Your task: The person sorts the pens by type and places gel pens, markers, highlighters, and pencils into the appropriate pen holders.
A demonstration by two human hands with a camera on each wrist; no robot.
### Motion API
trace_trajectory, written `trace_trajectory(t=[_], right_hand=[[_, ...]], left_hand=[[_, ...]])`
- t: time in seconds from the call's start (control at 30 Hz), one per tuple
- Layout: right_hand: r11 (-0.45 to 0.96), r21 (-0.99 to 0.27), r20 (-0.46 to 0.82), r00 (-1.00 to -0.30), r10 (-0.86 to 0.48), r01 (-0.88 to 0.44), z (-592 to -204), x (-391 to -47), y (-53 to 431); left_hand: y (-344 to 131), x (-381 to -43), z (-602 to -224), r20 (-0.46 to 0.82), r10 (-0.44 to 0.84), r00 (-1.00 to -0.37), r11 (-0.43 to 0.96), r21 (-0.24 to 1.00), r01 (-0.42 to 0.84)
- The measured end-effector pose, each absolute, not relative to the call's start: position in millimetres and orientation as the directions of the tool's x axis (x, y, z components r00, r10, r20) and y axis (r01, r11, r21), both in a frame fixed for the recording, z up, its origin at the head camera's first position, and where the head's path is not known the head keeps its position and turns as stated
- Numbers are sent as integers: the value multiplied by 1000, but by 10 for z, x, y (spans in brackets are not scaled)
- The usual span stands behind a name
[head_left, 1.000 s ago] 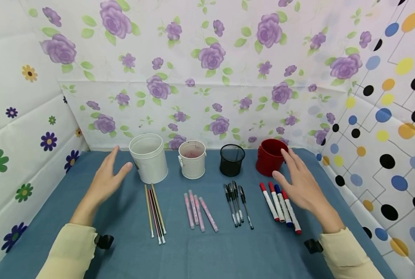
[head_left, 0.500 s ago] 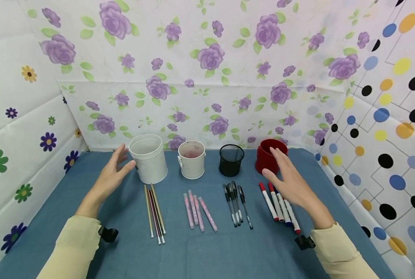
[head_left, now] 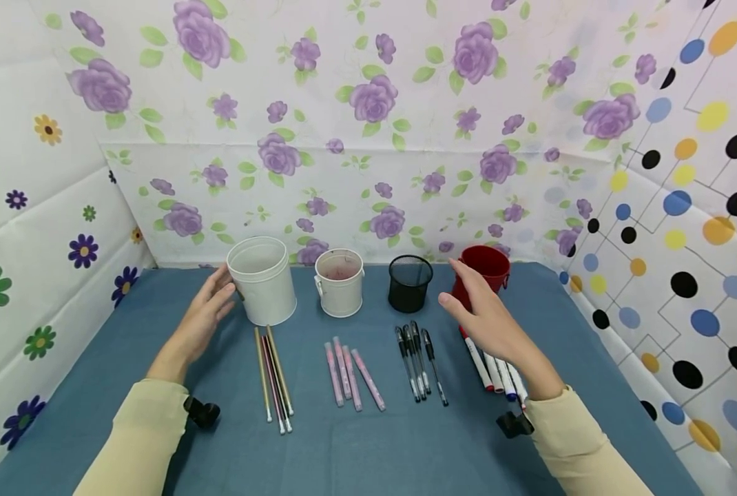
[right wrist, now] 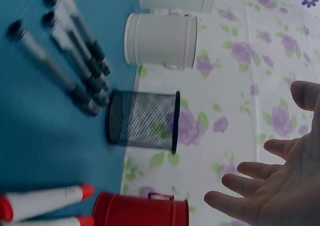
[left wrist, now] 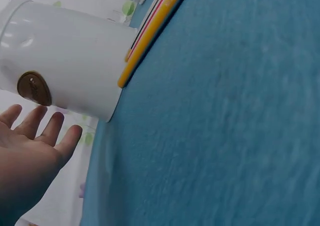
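Note:
My left hand (head_left: 198, 320) is beside the large white bucket (head_left: 263, 286), its bent fingertips right at the bucket's left wall. In the left wrist view its fingers (left wrist: 52, 128) spread loosely below the brown round badge (left wrist: 34, 87). My right hand (head_left: 492, 324) hovers over the markers (head_left: 480, 362) with red and blue caps, in front of the red bucket (head_left: 489, 262), hiding part of both. It holds nothing; the fingers (right wrist: 245, 186) are spread in the right wrist view. The black mesh pen cup (head_left: 410, 286) stands left of that hand.
A small white bucket (head_left: 339, 286) stands between the large one and the mesh cup. In front of the containers lie thin pencils (head_left: 274, 379), pink pens (head_left: 346, 375) and black-capped gel pens (head_left: 414, 365), on a blue cloth (head_left: 368, 455). Patterned cloth walls (head_left: 375, 179) rise behind and at the sides.
My left hand has moved right, up to the large white bucket. My right hand has moved left from beside the red bucket to in front of it. The containers and pens have not moved.

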State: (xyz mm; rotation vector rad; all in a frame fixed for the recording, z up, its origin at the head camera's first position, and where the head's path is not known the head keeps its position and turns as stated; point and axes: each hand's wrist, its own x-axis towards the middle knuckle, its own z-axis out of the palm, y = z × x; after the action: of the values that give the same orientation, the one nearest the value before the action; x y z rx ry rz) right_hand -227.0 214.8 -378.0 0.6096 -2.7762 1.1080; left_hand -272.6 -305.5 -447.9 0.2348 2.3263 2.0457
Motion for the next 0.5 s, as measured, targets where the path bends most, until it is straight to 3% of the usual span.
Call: trace_trajectory(t=[0.5], right_hand=[[558,-705,238,-887,-395,-438,-3812,-2284,1640]], left_hand=[[-3016,-2755,-4679,61,131,-989,68,995,70]])
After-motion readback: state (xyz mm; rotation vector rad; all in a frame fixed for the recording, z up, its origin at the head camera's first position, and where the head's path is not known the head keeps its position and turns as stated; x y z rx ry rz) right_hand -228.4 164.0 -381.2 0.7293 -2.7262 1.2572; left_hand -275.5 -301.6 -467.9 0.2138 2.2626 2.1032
